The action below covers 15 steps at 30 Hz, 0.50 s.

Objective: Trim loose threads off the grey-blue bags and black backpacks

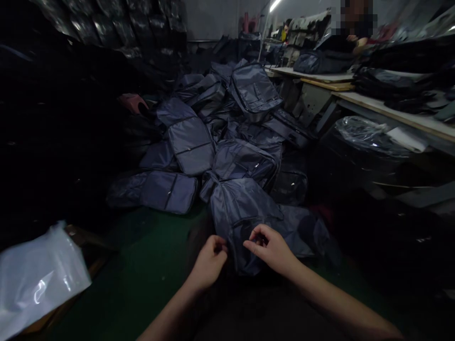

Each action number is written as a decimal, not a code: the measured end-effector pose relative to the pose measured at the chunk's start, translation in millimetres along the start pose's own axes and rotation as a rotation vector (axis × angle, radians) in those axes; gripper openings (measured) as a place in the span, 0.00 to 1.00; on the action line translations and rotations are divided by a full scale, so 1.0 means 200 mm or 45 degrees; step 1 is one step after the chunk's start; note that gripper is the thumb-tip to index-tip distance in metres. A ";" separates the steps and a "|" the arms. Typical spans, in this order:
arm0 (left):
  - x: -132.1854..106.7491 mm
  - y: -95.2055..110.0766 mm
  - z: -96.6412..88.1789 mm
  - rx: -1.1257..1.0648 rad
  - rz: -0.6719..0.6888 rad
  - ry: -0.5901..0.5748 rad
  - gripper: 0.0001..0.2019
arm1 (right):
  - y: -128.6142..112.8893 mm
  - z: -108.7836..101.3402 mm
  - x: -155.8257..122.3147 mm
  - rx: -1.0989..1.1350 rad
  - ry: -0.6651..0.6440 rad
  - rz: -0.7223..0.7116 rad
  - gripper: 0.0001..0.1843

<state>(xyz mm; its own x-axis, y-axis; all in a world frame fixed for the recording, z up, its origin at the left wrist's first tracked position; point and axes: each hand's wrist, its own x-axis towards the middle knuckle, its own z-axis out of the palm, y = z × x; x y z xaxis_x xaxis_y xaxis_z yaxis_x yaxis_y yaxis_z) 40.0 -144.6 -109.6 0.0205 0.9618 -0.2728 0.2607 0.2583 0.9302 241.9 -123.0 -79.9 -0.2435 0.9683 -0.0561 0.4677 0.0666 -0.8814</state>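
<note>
A dark blue-grey backpack (245, 203) lies at the near end of a heap, right in front of me. My left hand (209, 261) is at its lower left edge, fingers curled in toward the thumb; whatever they may hold is too dark to make out. Over the bag's lower part, my right hand (272, 248) has its fingers bent and a gap between thumb and forefinger, with nothing visible between them. Just behind lies another backpack (245, 161) with a small pale logo.
More backpacks (190, 147) are heaped beyond on the green floor (142, 251). Clear plastic bags (42, 279) lie on a wooden stool or box at left. Worktables (398, 111) run along the right, where a person (341, 42) handles a dark bag.
</note>
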 end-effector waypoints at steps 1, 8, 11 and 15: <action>-0.02 -0.03 0.03 -0.074 -0.056 -0.147 0.07 | -0.01 0.01 0.00 -0.061 -0.024 0.008 0.16; -0.07 -0.03 0.14 -0.504 -0.234 -0.346 0.09 | -0.01 0.06 0.00 -0.314 -0.044 -0.013 0.17; -0.04 0.05 0.11 -0.298 -0.142 -0.291 0.11 | 0.12 -0.03 0.01 -0.106 -0.047 0.060 0.19; 0.08 0.17 0.08 0.017 0.117 -0.053 0.15 | 0.40 -0.27 0.10 -0.090 0.487 0.372 0.21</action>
<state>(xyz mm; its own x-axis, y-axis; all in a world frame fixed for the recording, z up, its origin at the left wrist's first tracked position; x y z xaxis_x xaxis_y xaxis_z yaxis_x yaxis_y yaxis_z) 65.3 -121.3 -86.8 0.0850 0.9768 -0.1965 0.2689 0.1674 0.9485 321.7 -85.7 -126.4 0.2300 0.9672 -0.1080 0.5301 -0.2175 -0.8196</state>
